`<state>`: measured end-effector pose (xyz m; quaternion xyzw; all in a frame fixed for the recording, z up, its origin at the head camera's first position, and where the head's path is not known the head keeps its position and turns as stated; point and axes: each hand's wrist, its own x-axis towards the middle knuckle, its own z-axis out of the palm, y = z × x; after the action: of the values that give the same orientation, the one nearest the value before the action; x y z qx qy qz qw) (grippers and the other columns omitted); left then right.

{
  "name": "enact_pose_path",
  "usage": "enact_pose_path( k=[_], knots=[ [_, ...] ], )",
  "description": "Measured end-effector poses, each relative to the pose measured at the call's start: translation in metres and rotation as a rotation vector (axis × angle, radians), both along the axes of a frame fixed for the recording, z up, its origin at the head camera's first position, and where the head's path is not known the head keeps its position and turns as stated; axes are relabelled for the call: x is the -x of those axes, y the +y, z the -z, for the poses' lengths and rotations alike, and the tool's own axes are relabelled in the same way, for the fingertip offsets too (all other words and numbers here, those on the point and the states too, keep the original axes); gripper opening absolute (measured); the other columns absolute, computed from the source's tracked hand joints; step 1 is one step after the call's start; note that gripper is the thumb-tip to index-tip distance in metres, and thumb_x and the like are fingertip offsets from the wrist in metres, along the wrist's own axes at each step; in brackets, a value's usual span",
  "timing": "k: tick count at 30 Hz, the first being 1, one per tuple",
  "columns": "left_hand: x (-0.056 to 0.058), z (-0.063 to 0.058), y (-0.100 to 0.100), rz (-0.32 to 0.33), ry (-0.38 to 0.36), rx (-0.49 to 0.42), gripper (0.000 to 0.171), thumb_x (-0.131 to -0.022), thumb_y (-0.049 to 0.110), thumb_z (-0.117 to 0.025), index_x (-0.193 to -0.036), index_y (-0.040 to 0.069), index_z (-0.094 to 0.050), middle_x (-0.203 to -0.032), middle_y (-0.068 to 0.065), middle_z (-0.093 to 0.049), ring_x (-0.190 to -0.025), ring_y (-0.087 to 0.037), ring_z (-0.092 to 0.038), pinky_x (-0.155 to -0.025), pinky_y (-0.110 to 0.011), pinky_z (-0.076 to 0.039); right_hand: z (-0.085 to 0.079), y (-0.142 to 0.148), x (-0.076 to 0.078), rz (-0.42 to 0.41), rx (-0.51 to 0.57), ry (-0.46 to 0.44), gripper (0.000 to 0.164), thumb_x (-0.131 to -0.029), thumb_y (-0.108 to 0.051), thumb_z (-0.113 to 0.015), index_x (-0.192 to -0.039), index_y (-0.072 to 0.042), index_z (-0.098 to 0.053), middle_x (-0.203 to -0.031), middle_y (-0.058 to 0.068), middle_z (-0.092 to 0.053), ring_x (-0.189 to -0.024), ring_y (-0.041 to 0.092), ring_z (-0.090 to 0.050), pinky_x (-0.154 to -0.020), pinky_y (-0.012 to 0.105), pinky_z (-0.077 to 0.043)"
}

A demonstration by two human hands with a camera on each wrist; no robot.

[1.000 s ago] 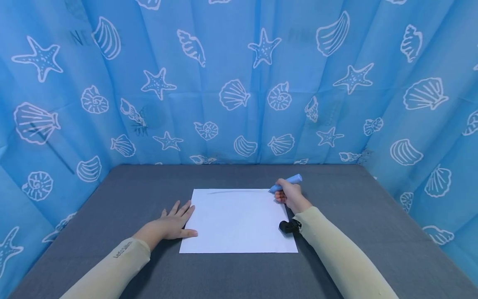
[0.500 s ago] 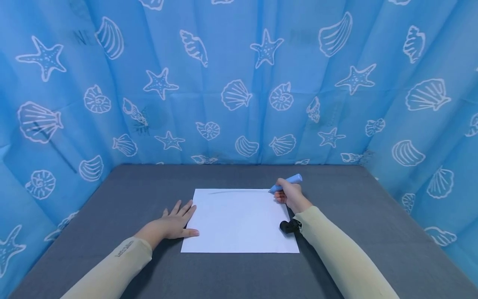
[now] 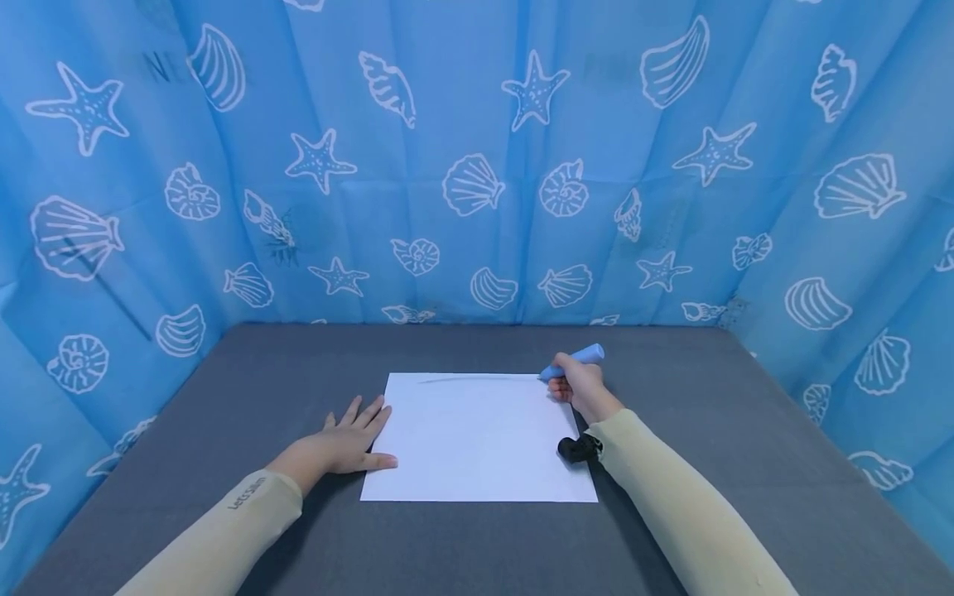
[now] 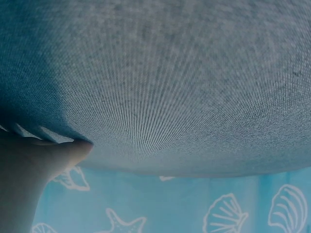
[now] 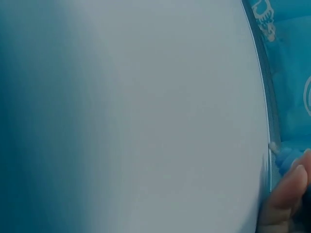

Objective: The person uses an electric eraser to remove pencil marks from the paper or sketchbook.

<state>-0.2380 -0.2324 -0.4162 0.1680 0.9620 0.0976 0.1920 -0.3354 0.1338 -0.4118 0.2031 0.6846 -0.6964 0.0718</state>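
A white sheet of paper [image 3: 477, 439] lies flat on the grey cloth-covered table, with a faint thin line near its far edge. In the head view my left hand [image 3: 343, 441] rests on the paper's left edge, fingers spread and straight. My right hand [image 3: 585, 387] grips a light blue marker [image 3: 589, 354] at the paper's far right corner, its tip down at the far edge. The right wrist view shows the marker [image 5: 287, 159] between the fingers at the sheet's border. Only part of the left hand [image 4: 43, 162] appears in the left wrist view.
Grey cloth [image 3: 477, 550] covers the table around the sheet. A blue curtain [image 3: 417, 207] with white shells and starfish hangs behind and along both sides. A small black device [image 3: 577, 449] sits at my right wrist, over the paper's right edge.
Both hands, the paper and the marker stay almost where they were. The whole head view shifts slightly.
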Motion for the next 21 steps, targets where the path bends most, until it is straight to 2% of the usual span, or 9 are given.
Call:
enact_pose_path(
  k=[6, 21],
  knots=[
    [-0.0016, -0.0037, 0.0022, -0.001, -0.010, -0.001, 0.097, -0.089, 0.066, -0.053, -0.155, 0.005, -0.018, -0.161, -0.018, -0.007, -0.144, -0.047, 0.001, -0.105, -0.072, -0.004, -0.0028, 0.0026, 0.0001, -0.036, -0.016, -0.010, 0.018, -0.090, -0.016, -0.056, -0.084, 0.001, -0.056, -0.058, 0.004, -0.055, -0.048, 0.010, -0.052, -0.049, 0.021, -0.048],
    [-0.0007, -0.0016, 0.0028, -0.006, -0.006, 0.013, 0.098, -0.088, 0.068, -0.051, -0.155, 0.006, -0.018, -0.161, -0.017, -0.007, -0.144, -0.047, 0.002, -0.105, -0.072, -0.005, -0.0002, 0.0025, -0.0005, 0.016, 0.005, -0.005, 0.020, -0.091, -0.018, -0.056, -0.087, 0.001, -0.052, -0.059, 0.004, -0.054, -0.048, 0.011, -0.052, -0.049, 0.022, -0.049]
  ],
)
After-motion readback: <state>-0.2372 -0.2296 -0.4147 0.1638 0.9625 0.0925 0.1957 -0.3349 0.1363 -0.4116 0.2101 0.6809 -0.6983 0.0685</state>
